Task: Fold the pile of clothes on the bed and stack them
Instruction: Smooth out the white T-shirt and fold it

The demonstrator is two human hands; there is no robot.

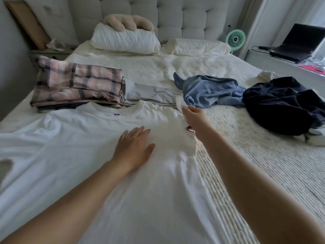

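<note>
Left hand (134, 148): palm down, fingers straight and slightly spread, pointing up-frame. Left forearm bare, runs in from lower left corner. Right hand (193, 118): raised, wrist bent, fingers curled in pinch around white fabric. Right forearm bare, enters from lower right, angled inward. Hands near each other, not touching.

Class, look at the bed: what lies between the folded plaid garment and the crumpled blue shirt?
In the head view, a folded grey garment lies between the plaid garment and the blue shirt, just beyond the white T-shirt's collar.
</note>
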